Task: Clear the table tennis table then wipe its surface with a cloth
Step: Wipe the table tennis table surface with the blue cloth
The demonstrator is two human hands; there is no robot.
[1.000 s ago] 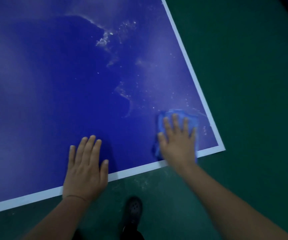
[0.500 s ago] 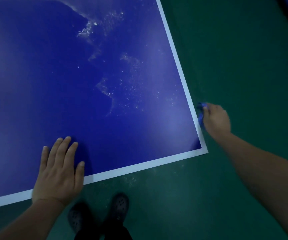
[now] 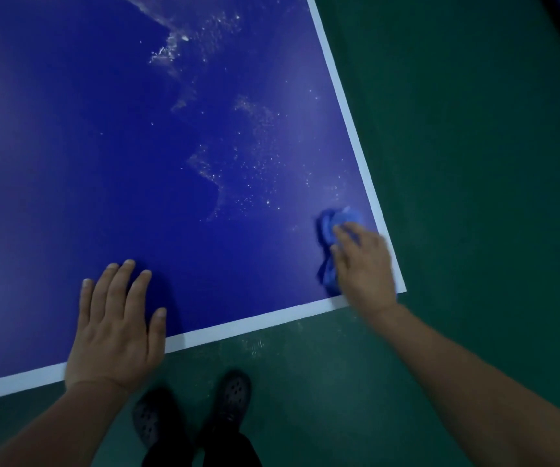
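Cloth (image 3: pixel 334 230): blue, bunched at the table (image 3: pixel 69 163) corner, four o'clock in view. Your right hand (image 3: pixel 364 264) presses it with fingers spread, for wiping; left hand (image 3: pixel 117 328) lies flat at seven o'clock, bracing. White residue (image 3: pixel 211 170) remains at twelve.

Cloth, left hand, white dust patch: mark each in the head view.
cloth (image 3: pixel 331 227): head view, bunched blue fabric beyond the fingers.
left hand (image 3: pixel 115 326): head view, back of the hand, flat on the table.
white dust patch (image 3: pixel 170 52): head view, densest speckles, far side.
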